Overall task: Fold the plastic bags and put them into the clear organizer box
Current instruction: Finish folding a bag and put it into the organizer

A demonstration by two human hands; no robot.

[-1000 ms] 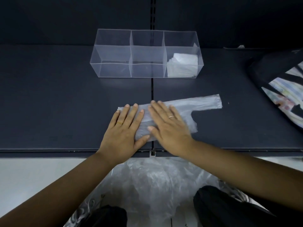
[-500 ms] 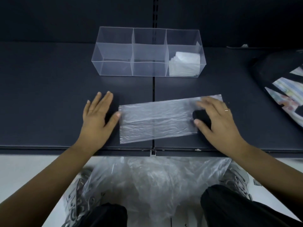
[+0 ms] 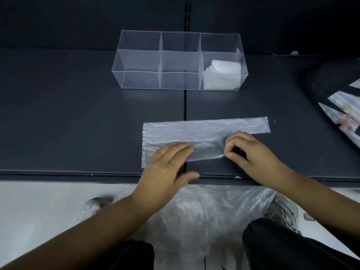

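Observation:
A thin clear plastic bag (image 3: 204, 131) lies flat on the dark shelf (image 3: 78, 123), long side left to right. My right hand (image 3: 251, 152) pinches its lower right handle strip and holds it folded up over the bag. My left hand (image 3: 167, 168) lies flat with straight fingers on the bag's lower left part. The clear organizer box (image 3: 140, 61) stands behind, divided into compartments; folded white bags (image 3: 222, 75) fill its right one.
A heap of loose clear plastic bags (image 3: 210, 215) sits on the floor below the shelf's front edge, between my knees. A dark bag with a colourful print (image 3: 335, 94) lies at the right of the shelf.
My left hand moved from the bare shelf onto the bag's lower left. My right hand took hold of the lower handle strip and brought it leftward, up over the bag.

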